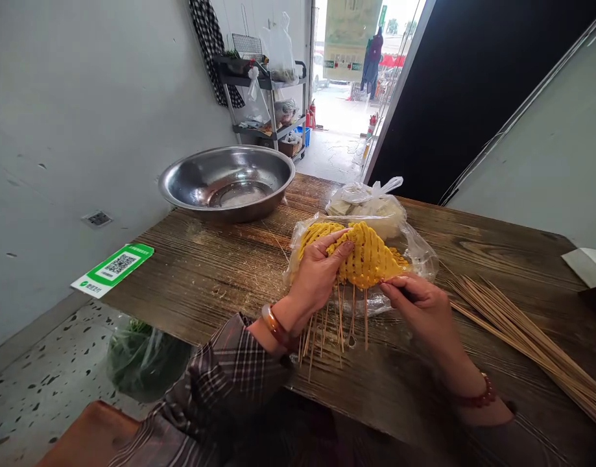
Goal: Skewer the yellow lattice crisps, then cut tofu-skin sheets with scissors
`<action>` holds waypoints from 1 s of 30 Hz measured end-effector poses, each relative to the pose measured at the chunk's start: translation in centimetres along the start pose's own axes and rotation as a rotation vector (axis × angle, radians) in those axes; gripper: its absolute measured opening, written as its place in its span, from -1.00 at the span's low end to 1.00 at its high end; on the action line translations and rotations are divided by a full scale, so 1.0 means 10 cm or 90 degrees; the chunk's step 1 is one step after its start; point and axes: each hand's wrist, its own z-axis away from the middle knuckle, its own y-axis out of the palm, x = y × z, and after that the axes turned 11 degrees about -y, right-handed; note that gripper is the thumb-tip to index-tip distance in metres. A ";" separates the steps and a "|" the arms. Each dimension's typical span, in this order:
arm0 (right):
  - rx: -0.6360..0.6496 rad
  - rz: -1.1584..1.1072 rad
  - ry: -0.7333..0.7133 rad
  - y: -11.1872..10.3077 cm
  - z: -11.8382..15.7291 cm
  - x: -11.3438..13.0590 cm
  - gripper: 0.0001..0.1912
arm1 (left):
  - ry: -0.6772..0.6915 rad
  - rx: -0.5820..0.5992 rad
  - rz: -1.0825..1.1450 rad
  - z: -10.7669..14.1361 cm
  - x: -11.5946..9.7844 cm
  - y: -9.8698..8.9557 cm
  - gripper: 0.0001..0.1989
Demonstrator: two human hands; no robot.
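Observation:
A yellow, slitted sheet of food [368,256] is held up over a clear plastic bag [421,253]. My left hand [321,269] pinches its left side between thumb and fingers. At its lower right corner, my right hand [421,305] is closed with thumb and forefinger pressed together on the edge. More yellow pieces [317,233] lie behind my left hand on the bag. Several thin wooden sticks [341,318] point toward me below the yellow food. To the right lies a bundle of loose sticks [516,324].
A large steel basin [229,185] stands on the wooden table [205,272] at the back left. A tied bag of pale pieces [370,204] lies behind the yellow food. A green QR card [113,269] is at the left edge. Beyond stands a shelf cart [273,84].

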 end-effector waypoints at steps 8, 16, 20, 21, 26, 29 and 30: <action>-0.007 -0.011 0.040 0.01 -0.01 0.04 -0.81 | -0.006 -0.006 0.007 0.00 0.01 0.00 -0.64; 0.004 -0.141 0.163 0.07 0.03 0.03 -0.75 | -0.008 0.015 -0.011 0.00 0.01 0.01 -0.60; -0.031 -0.284 0.220 0.13 0.02 0.04 -0.68 | -0.008 0.011 -0.032 0.00 0.05 0.01 -0.64; -0.040 -0.302 0.225 0.14 0.02 0.05 -0.64 | -0.012 0.012 -0.033 0.00 0.05 0.01 -0.65; -0.010 -0.300 0.199 0.13 0.00 0.07 -0.53 | -0.030 -0.001 -0.011 -0.01 -0.01 0.00 -0.63; 0.030 -0.214 0.149 0.08 0.01 0.06 -0.60 | -0.014 -0.025 0.006 -0.03 -0.10 -0.03 -0.61; 0.048 -0.176 0.134 0.06 0.01 0.06 -0.65 | -0.006 -0.033 0.011 -0.05 -0.12 -0.05 -0.61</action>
